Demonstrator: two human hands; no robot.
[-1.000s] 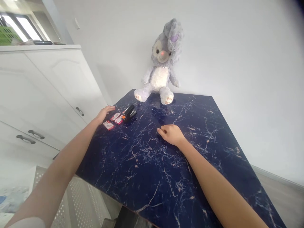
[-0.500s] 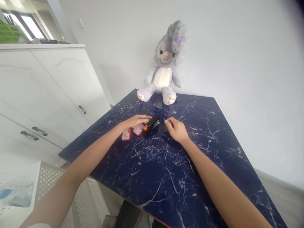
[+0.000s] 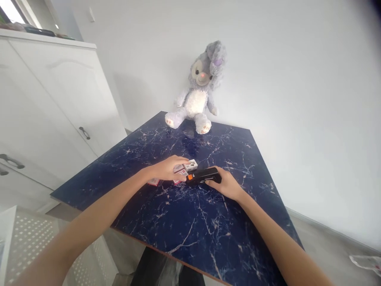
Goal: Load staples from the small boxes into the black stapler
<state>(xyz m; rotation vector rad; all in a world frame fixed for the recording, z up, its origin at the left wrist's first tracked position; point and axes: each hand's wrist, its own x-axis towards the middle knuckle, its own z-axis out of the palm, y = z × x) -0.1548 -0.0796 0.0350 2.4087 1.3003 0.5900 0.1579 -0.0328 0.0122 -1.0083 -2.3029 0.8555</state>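
Observation:
A black stapler (image 3: 202, 176) with an orange piece at its left end lies sideways over the table. My right hand (image 3: 224, 182) is closed around its right end, thumb on the near side and fingers on the far side. My left hand (image 3: 168, 168) is open, thumb and fingers apart, its thumb tip close to the orange end. Near its fingertips sits a small white box (image 3: 191, 165) with dark print. Red-and-white packets (image 3: 180, 171) lie under and beside my left hand, partly covered by it; another packet (image 3: 154, 182) shows below the wrist.
A grey plush toy (image 3: 196, 95) sits at the back of the dark blue marbled table (image 3: 184, 222), against the wall. White cabinets (image 3: 59, 91) stand at the left. A white perforated bin (image 3: 32, 234) is beside the table at lower left. Clear plastic (image 3: 366, 263) lies on the floor at right.
My right hand has taken hold of the stapler, which has turned from slanted to nearly level. The white box now shows by my left fingers. The view has shifted to the right.

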